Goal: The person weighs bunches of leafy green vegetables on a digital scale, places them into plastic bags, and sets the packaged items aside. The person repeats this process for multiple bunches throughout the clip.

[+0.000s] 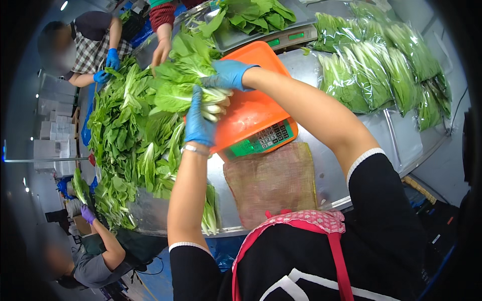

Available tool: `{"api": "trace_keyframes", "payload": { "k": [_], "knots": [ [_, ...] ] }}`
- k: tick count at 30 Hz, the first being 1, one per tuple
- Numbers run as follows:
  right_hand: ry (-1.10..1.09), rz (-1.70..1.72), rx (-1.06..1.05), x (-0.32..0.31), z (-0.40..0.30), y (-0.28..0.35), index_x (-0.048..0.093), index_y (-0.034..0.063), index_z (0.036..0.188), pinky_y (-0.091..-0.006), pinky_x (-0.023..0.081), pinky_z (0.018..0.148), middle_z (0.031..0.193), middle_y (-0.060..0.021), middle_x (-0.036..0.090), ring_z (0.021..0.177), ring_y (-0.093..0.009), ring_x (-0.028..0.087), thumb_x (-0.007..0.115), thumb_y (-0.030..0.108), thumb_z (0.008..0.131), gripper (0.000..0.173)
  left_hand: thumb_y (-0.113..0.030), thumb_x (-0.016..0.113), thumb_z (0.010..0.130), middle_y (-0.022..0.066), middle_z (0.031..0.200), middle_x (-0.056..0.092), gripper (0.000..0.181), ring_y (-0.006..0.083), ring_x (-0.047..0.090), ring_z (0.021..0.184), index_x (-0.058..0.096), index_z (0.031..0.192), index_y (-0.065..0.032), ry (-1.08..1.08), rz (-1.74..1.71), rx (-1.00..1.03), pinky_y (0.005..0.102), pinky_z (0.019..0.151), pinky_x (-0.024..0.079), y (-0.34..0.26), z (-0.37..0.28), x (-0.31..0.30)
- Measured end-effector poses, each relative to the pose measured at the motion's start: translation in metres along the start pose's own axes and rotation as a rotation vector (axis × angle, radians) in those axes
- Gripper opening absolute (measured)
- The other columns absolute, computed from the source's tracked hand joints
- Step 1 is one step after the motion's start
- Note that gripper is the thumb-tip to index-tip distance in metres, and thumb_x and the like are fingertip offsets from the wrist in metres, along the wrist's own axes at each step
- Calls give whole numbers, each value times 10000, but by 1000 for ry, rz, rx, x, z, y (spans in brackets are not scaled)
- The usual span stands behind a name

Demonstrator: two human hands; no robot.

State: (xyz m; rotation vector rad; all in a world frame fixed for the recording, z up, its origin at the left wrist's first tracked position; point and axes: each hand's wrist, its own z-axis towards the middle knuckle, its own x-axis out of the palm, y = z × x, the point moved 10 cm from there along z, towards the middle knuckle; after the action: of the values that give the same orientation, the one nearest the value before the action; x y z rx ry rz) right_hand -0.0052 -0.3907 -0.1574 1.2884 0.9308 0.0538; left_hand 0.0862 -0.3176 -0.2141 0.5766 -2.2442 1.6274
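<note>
A bunch of leafy greens with white stems (188,79) is held between my two blue-gloved hands, over the left edge of an orange plastic tray (248,113). My left hand (200,120) grips it from below, near the stem ends. Against its upper side lies my right hand (229,74), fingers around the stems. The tray sits tilted on an orange digital scale (276,135) with a keypad and a green display. A big heap of loose greens (124,128) spreads to the left. Below the scale lies a brownish mesh cloth (273,180).
Clear bags of greens (361,79) are stacked at the right. A second scale (297,36) with a metal tray of greens stands at the top. Two gloved co-workers are at the left; another person's bare hand (162,50) reaches in near the bunch. Plastic bags (403,139) lie at right.
</note>
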Motion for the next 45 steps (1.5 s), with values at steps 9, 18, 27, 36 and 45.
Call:
{"api": "trace_keyframes", "payload": {
  "k": [9,18,27,36,45],
  "knots": [
    [68,718,170,30,-16,-37,480,-6,1219,-302,468,836,1086,-103,616,965,-161,573,709,210,816,511,-290,679,853,38,749,632,279,89,536,518,610,964,-44,-110,209,168,189,432,368,-13,-22,3],
    [50,633,-320,28,-73,-5,401,60,1362,-340,350,1049,1324,-87,507,1213,-173,448,757,112,746,713,-143,703,806,97,1312,507,520,256,480,1175,513,1285,-73,186,1510,1021,388,1008,364,-15,-74,-4],
    [250,164,-189,12,-163,99,496,23,1239,-333,441,923,1132,-143,612,1033,-218,580,727,243,766,571,-368,495,925,117,1274,535,518,228,541,1117,447,1299,-13,172,496,172,357,932,431,52,-175,19],
    [1075,-22,129,161,-275,-59,460,-33,1279,-378,440,928,1192,-221,572,1103,-283,556,761,339,708,745,-641,333,905,163,1203,564,708,274,587,1033,413,1343,-91,250,22,-730,447,926,474,296,-294,63],
    [757,129,147,141,-284,-75,138,15,1448,-403,418,973,1310,-263,464,1177,-359,505,826,377,601,1149,-789,200,823,143,1036,660,870,279,646,895,507,1237,-89,164,67,-1030,335,649,497,315,-301,71]
  ]
}}
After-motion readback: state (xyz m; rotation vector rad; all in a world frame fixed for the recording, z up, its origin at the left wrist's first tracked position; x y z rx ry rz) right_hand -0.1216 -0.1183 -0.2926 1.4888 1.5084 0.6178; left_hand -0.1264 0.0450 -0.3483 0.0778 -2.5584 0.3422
